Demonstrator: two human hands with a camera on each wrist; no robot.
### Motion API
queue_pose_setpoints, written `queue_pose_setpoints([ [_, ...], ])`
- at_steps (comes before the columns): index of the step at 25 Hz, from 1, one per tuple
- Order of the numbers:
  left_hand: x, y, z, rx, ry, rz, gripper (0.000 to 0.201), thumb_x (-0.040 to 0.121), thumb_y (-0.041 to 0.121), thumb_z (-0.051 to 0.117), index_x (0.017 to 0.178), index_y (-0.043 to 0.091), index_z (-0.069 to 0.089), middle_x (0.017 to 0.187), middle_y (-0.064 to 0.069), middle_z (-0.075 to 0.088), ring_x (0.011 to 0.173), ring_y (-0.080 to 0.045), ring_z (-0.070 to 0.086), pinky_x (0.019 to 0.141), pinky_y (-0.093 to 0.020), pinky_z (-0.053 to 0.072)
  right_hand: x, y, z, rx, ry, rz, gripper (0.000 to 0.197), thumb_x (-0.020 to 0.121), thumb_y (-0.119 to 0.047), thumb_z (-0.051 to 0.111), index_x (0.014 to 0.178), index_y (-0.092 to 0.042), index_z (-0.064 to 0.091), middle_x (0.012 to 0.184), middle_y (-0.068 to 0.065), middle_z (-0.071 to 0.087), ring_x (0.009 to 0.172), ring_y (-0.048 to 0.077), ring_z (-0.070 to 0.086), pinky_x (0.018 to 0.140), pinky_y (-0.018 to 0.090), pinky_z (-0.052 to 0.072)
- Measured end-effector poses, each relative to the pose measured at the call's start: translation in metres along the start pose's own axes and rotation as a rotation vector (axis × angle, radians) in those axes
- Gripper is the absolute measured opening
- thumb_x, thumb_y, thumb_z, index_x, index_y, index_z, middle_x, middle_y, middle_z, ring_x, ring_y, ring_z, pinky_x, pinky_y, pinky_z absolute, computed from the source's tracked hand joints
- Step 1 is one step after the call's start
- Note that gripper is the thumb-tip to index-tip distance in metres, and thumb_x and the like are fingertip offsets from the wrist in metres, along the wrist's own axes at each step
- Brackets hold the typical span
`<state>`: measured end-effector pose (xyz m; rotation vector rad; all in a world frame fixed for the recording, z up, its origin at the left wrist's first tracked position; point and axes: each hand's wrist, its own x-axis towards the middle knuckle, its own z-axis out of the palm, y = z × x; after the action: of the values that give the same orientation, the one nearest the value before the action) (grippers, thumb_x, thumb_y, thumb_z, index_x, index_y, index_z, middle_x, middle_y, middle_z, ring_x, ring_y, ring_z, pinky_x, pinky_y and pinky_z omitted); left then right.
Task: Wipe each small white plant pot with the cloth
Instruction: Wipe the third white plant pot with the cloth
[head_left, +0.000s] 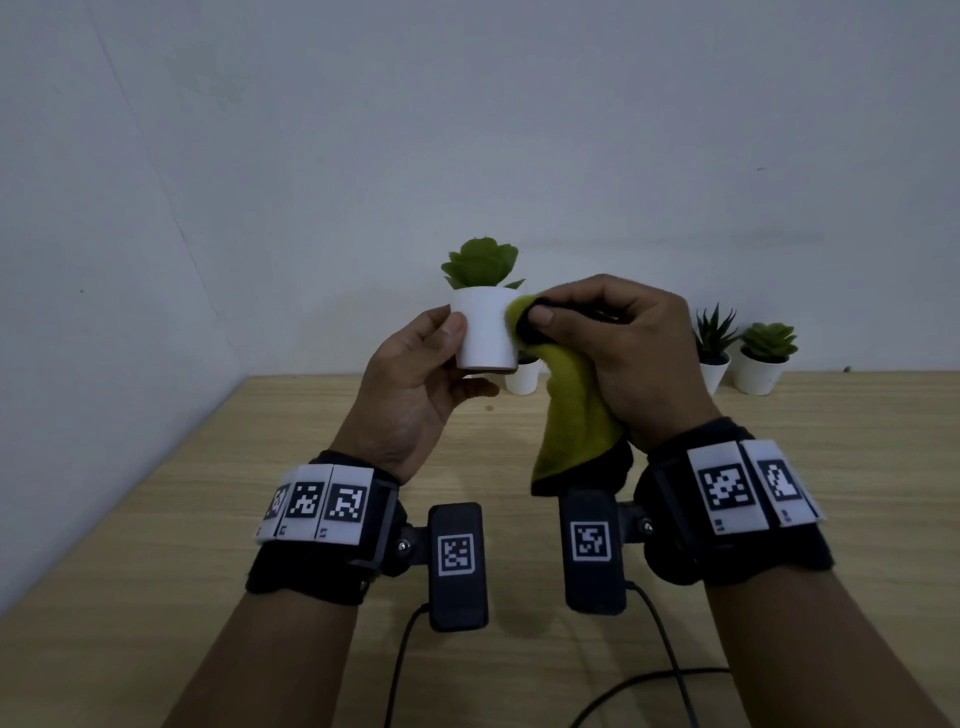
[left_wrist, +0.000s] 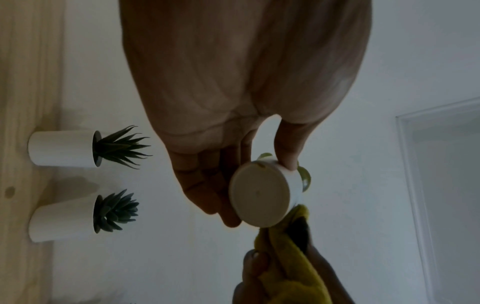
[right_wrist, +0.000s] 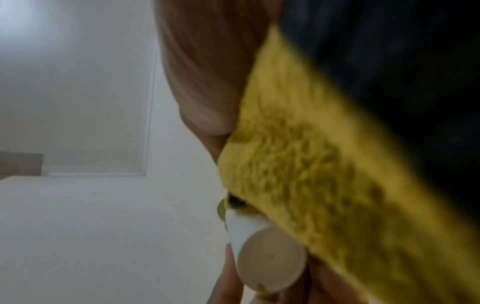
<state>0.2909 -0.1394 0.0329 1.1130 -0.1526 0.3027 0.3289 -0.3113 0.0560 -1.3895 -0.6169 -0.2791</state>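
My left hand (head_left: 431, 364) holds a small white plant pot (head_left: 485, 332) with a green succulent up above the table, thumb on its left side and fingers under and behind it. The left wrist view shows the pot's round base (left_wrist: 259, 192) between thumb and fingers. My right hand (head_left: 597, 332) pinches a yellow-green cloth (head_left: 571, 410) with a dark underside and presses it against the pot's right side. The cloth (right_wrist: 324, 164) fills most of the right wrist view, with the pot (right_wrist: 265, 253) below it.
Three more white pots stand at the back of the wooden table (head_left: 182, 493): one (head_left: 522, 376) partly hidden behind the held pot, a spiky plant (head_left: 714, 358) and a rosette succulent (head_left: 763, 361) at the right. Cables trail near the front edge. Walls close the left and back.
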Motion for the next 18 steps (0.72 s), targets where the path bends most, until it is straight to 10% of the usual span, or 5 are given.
queue_pose_setpoints([
  [10, -0.004, -0.001, 0.006, -0.246, -0.087, 0.018, 0.045, 0.078, 0.020, 0.076, 0.116, 0.001, 0.064, 0.118, -0.018, 0.065, 0.109, -0.029, 0.064, 0.094, -0.044, 0.052, 0.004, 0.013, 0.002, 0.060, 0.137, 0.097, 0.017, 0.070, -0.013, 0.079, 0.072, -0.021, 0.064, 0.083, 0.011, 0.068, 0.083, 0.030, 0.067, 0.076, 0.042, 0.056],
  [18, -0.007, -0.011, 0.014, -0.163, -0.111, -0.079, 0.070, 0.069, 0.028, 0.080, 0.130, 0.003, 0.057, 0.124, -0.016, 0.061, 0.107, -0.030, 0.060, 0.089, -0.049, 0.051, 0.000, 0.015, 0.009, 0.098, 0.123, 0.240, 0.016, 0.092, -0.014, 0.062, 0.082, -0.007, 0.072, 0.082, 0.006, 0.072, 0.077, 0.018, 0.066, 0.063, 0.029, 0.051],
])
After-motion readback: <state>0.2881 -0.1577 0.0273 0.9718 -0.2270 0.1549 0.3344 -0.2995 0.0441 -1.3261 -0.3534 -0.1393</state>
